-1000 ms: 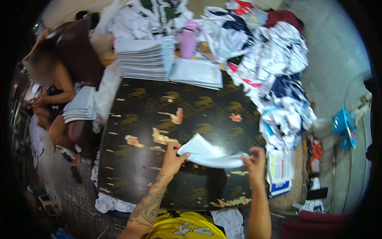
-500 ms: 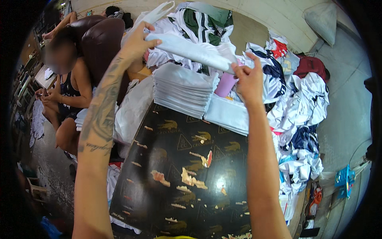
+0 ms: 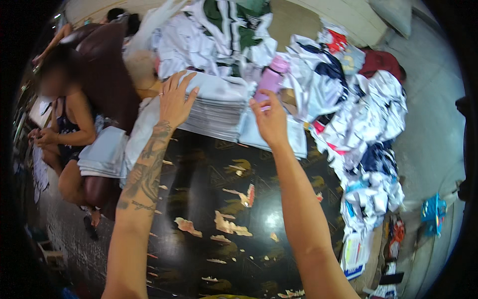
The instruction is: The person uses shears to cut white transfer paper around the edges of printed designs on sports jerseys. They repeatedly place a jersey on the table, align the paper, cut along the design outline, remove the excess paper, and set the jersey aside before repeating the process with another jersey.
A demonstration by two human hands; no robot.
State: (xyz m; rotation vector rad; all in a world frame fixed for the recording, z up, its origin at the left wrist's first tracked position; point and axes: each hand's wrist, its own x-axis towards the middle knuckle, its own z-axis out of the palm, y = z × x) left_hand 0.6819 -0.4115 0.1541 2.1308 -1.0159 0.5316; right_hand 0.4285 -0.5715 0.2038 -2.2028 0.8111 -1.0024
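A tall stack of folded pale grey-white cloths [image 3: 214, 117] sits at the far edge of the black table [image 3: 199, 199]. My left hand [image 3: 175, 99] lies on the stack's left end, fingers spread over the top cloth. At the stack's right end is my right hand [image 3: 271, 119], fingers bent, thumb a little apart, with no cloth visible between them. Just beyond its fingertips stands a pink-purple bottle [image 3: 273, 74]. A lower pile of the same folded cloths [image 3: 291, 139] lies against the tall stack, partly hidden by my right hand and wrist.
Loose white, navy and green garments [image 3: 373, 114] heap behind and along the right side. At left, a person sits beside a brown chair [image 3: 107, 60], near another folded cloth pile [image 3: 104, 149]. A blue plastic basket [image 3: 433, 214] stands far right. The tabletop has chipped patches.
The folded cloth held stretched between both hands now lies on top of the tall stack. Both hands came down; the right moved left and released it. The view shifted slightly.
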